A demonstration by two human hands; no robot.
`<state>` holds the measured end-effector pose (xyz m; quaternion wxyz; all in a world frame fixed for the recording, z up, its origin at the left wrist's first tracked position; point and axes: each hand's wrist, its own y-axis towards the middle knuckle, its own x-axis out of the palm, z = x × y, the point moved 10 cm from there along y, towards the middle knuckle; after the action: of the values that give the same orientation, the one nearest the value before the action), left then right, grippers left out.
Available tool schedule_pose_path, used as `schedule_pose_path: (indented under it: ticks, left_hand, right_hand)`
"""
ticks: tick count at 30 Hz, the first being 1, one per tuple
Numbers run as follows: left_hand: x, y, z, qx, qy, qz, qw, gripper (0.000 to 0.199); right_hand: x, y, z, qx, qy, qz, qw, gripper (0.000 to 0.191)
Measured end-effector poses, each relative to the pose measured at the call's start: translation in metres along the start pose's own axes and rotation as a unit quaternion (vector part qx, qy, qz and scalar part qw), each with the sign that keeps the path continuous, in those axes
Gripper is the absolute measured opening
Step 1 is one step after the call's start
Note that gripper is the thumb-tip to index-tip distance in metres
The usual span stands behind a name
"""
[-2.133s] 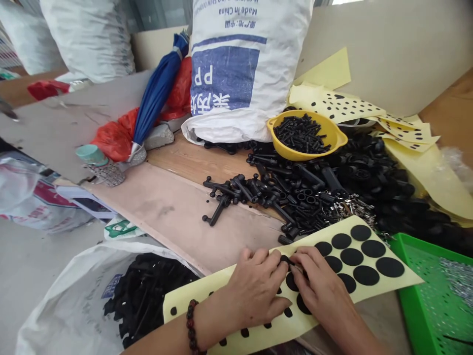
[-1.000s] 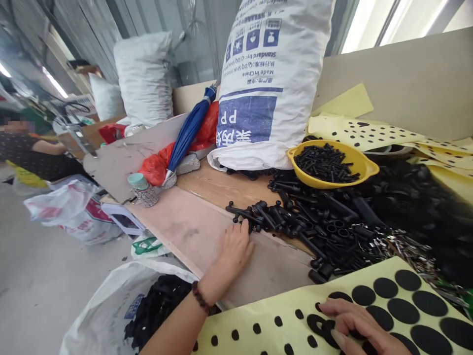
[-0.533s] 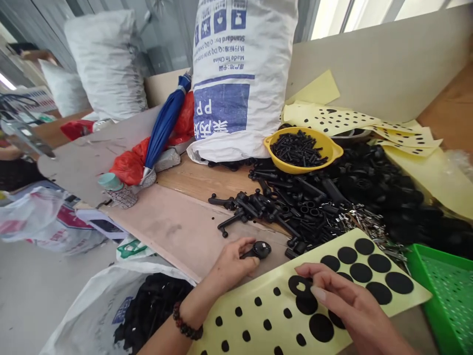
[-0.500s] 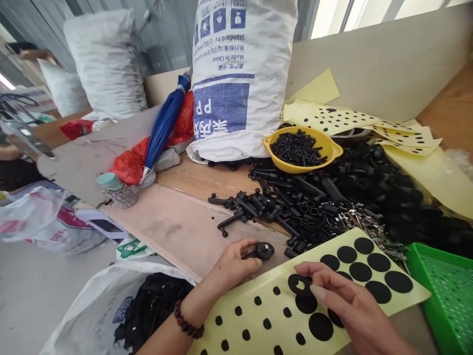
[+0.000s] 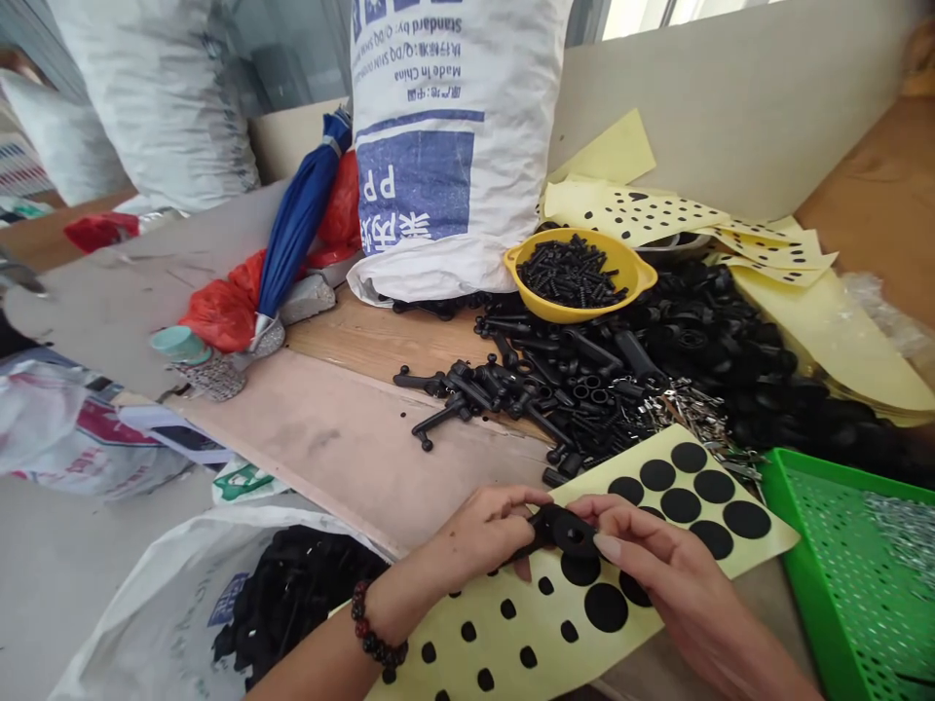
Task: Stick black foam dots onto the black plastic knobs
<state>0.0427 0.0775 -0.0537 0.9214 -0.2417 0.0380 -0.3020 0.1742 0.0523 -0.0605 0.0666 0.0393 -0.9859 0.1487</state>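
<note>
The black round pad (image 5: 561,527) was in the lower part of the frame, a bit right of the middle. It was thin, flat and dull, with a small hole in it. The left hand (image 5: 478,533) had its fingers and thumb closed around a black part (image 5: 539,526) just left of the pad. The right hand (image 5: 654,557) pinched the pad's right edge with its fingertips. Both things were so dark that I could not tell for sure if they touched. To do this bit well, it seemed best to hold the part steady, grip only the pad's rim and not bend it.

Under the hands lay a smooth yellow sheet (image 5: 504,643), with small black dots on its left and big black circles (image 5: 606,607) on its right. Above it, on the bench (image 5: 314,428), was a heap of hard black pieces (image 5: 584,349), some with round knobs. The yellow bowl (image 5: 577,313) held short, bumpy black bits. A green tray (image 5: 804,584) full of little holes was at the lower right.
</note>
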Motion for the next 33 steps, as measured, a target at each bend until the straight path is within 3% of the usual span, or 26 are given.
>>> schedule_pose_path:
  ticks: [4,14,26,33]
  left_hand:
    - [0.001,-0.005,0.008,0.009,0.006,-0.004,1.0,0.036]
    - [0.002,-0.005,0.004,-0.012,0.052,-0.009,0.999,0.04]
    - [0.006,-0.012,0.019,0.006,0.11,-0.018,0.994,0.039]
    - [0.004,-0.007,0.005,-0.006,0.097,-0.015,0.995,0.042]
  right_hand:
    - [0.003,0.001,0.003,0.003,-0.01,-0.027,1.0,0.03]
    - [0.0,0.001,0.003,-0.018,-0.056,-0.031,0.998,0.031]
    - [-0.001,0.0,-0.009,-0.036,-0.091,0.013,0.995,0.031]
    - [0.001,0.0,-0.011,-0.03,-0.106,0.009,0.994,0.03]
